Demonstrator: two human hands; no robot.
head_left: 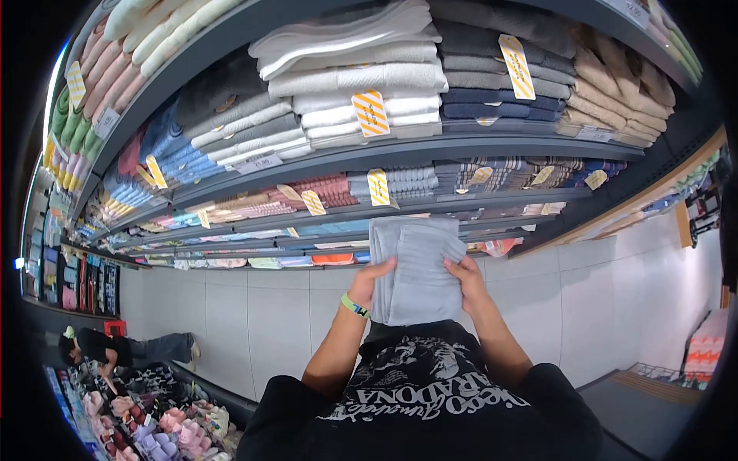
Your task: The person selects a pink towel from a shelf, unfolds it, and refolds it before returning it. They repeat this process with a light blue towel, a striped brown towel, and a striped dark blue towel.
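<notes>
Folded light-grey cloth (419,269) was held up between the person's two hands, over a pale tiled floor (254,315) and just on the near side of dark grey metal shelves (477,146) of folded textiles. The left hand (372,281), with one green wristband (354,305) at its wrist, was closed on the cloth's left edge, thumb on top; the right hand (467,281) gripped the right edge likewise.

Two large yellow-and-white striped tags (370,114) hung on the central upper shelf, one on a white towel stack (354,77), one on a dark grey stack to its right. At far left, one other person (115,349) in dark clothes was near one red plastic stool (115,328) and pastel slippers (181,430).

Most fingers were hidden behind the cloth; the tags' small print was unreadable, and the slipper display was cut off at the picture's edge.
</notes>
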